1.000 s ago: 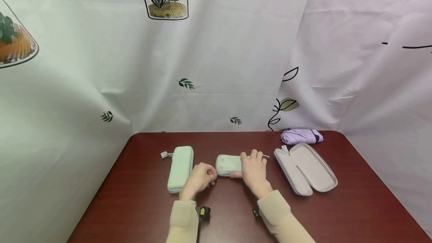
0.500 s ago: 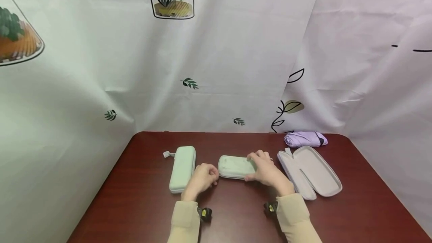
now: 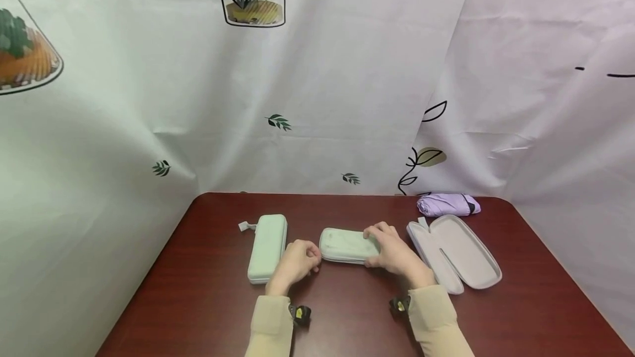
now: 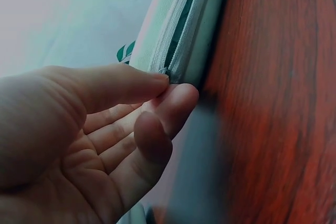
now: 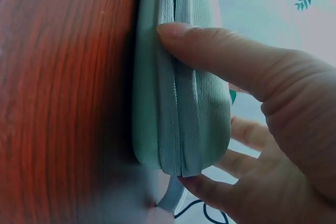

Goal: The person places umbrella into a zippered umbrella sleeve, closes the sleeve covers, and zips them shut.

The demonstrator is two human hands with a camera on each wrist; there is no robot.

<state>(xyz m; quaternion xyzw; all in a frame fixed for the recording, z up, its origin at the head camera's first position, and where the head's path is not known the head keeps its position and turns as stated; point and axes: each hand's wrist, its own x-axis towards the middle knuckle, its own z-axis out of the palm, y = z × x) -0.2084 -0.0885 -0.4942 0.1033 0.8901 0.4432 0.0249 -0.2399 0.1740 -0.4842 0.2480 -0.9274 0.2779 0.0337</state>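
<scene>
A pale green zippered case (image 3: 347,245) lies lengthwise across the middle of the table. At its left end my left hand (image 3: 299,259) pinches the zipper pull (image 4: 166,72) between thumb and index finger. The zipper beyond the pull shows a dark gap in the left wrist view. My right hand (image 3: 394,250) grips the case's right end, with the thumb (image 5: 181,31) pressed on the zipper tape along the near side. In the right wrist view the gap narrows toward a fabric tab (image 5: 172,196) at that end. The case's inside is hidden.
Another pale green case (image 3: 268,248), closed, lies beside my left hand. To the right an unfolded case (image 3: 466,251) shows its light lining, close to my right forearm. Behind it lies a folded lilac umbrella (image 3: 446,204) by the table's back edge (image 3: 317,195).
My right hand has slid rightward along the case to its right end, and the thumb has shifted with it. The left hand stays at the left end. The head view has turned slightly.
</scene>
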